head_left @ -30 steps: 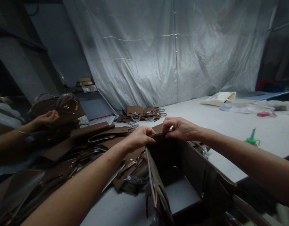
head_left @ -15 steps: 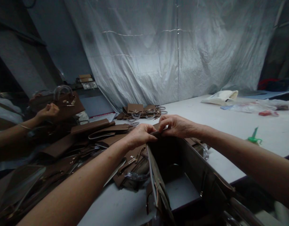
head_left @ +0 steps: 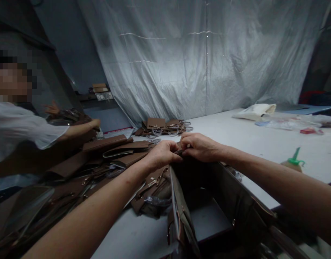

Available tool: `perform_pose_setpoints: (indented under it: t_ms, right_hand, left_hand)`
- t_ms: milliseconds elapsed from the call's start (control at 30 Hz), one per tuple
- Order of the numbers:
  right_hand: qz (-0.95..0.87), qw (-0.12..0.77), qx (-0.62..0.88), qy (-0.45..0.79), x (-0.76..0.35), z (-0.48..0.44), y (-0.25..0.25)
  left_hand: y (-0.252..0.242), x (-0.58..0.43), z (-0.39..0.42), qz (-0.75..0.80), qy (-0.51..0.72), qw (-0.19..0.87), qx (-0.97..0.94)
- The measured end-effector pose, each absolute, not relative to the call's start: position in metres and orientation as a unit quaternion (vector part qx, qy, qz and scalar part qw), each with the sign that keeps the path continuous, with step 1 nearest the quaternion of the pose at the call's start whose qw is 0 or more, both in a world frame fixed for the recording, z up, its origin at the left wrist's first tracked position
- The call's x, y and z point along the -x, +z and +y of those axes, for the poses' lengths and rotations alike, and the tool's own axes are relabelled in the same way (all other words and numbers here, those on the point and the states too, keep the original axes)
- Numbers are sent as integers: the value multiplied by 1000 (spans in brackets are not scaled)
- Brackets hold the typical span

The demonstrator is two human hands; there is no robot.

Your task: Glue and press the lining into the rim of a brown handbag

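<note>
A brown handbag (head_left: 232,187) stands open in front of me, its dark inside facing up and a pale panel showing at the bottom. At the bag's far edge, my left hand (head_left: 164,154) pinches the rim between thumb and fingers. Close beside it, my right hand (head_left: 199,145) grips the same edge with curled fingers. The fingertips of both hands nearly meet there, and they partly hide the piece of rim between them. Just left of the bag lies another brown handbag (head_left: 154,194) with metal fittings and clear plastic around its handle.
Brown bag parts (head_left: 106,144) pile up on the left, and several finished-looking bags (head_left: 156,126) lie at the back. A co-worker (head_left: 25,122) stands at the left. On the white table (head_left: 216,122) sit a green-nozzled bottle (head_left: 293,162), a cream pouch (head_left: 257,111) and plastic wrap (head_left: 286,124).
The co-worker has leaned into view on the left, and the bag held up there has been lowered and shifted. My hands stay on the rim, with the right fingers slightly more curled.
</note>
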State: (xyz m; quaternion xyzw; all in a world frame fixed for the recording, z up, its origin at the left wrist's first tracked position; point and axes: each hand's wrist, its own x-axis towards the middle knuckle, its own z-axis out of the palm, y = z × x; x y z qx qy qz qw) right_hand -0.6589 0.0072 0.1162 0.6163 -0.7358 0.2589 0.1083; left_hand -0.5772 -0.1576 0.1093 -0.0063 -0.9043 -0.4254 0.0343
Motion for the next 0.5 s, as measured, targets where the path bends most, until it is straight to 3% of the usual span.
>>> perform_pose_setpoints:
  t_ms: [500]
  right_hand:
    - [-718, 99, -632, 276, 672, 30, 119]
  left_hand:
    - [122, 572, -150, -957, -264, 108, 53]
